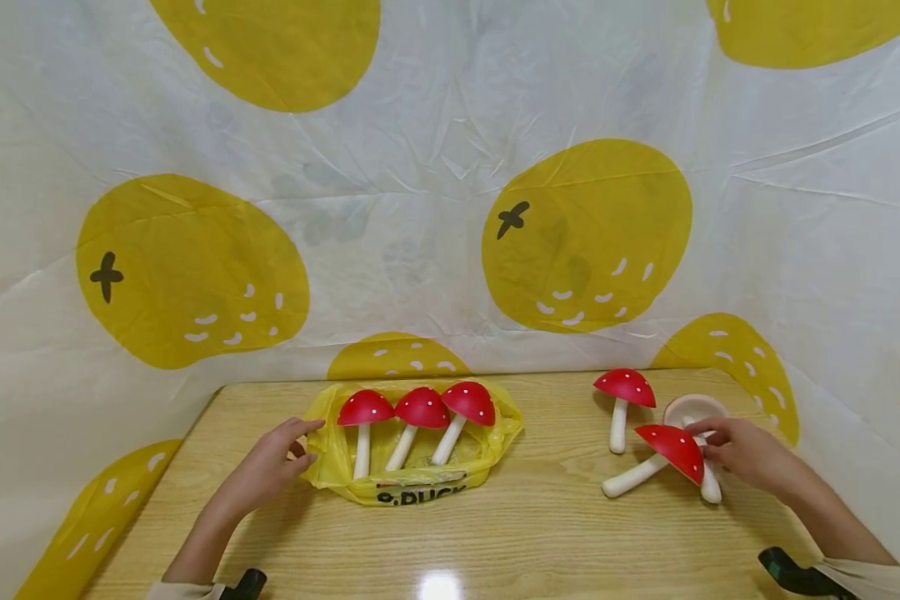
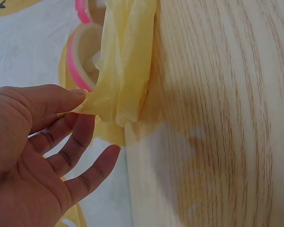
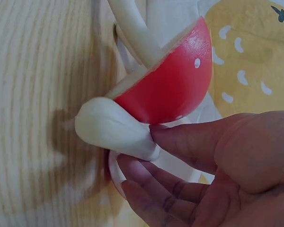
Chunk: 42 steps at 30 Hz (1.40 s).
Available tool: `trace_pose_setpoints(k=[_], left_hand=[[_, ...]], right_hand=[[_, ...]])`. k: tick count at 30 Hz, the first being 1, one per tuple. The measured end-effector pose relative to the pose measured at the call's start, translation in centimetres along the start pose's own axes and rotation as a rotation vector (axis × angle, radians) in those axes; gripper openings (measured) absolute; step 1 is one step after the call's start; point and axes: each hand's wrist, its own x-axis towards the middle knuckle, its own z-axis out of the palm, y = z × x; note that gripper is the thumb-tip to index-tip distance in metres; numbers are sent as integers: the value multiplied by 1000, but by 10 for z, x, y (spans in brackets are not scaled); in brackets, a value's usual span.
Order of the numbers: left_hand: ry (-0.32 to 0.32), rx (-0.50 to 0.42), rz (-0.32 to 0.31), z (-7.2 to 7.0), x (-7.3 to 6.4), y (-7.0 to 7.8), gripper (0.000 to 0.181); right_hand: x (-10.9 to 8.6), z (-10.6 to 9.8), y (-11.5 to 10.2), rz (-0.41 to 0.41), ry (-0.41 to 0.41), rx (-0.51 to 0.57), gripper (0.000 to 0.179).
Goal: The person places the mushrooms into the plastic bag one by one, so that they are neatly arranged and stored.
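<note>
My left hand (image 1: 268, 462) pinches the left edge of a yellow plastic bag (image 1: 506, 429) between thumb and forefinger; in the left wrist view the other fingers are spread below the bag's edge (image 2: 128, 61). Three red-capped toy mushrooms (image 1: 420, 408) lie side by side in the bag's opening. At the right, my right hand (image 1: 750, 454) pinches the white stem of a toy mushroom (image 3: 109, 125), whose pale cap underside faces up. A second toy mushroom (image 1: 675, 450) leans over that stem, red cap against it. Part of the held cap is hidden by my fingers.
Another red toy mushroom (image 1: 622, 392) lies farther back, left of the held one. Everything rests on a wooden table (image 1: 555, 533). A white cloth (image 1: 420, 275) with yellow fruit prints hangs behind the table and along both sides.
</note>
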Motion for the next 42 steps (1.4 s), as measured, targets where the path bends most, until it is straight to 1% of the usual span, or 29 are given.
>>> trace_pose_setpoints(k=[3,7,12,17,20,26,37,42], left_hand=[[1,-4,1,0,0,0,48],[0,-11,-2,0,0,0,48],[-1,-13,-6,0,-1,0,48],[4,-7,0,1,-1,-1,48],[8,-3,7,1,-2,-1,48],[11,0,14,1,-1,-1,48],[2,-14,11,2,-1,-2,48],[2,-12,12,2,-1,-1,48]], right_hand=[[2,-1,0,28,16,-19,33],[3,-4,3,52,46,-15,39],[3,-7,7,42,105,5,43],[2,-9,8,46,115,57,44],[2,-10,7,33,122,60,42],[1,-10,6,-16,154,28,37],[2,-11,1,-3,207,18,41],[0,-13,2,-34,262,26,43]])
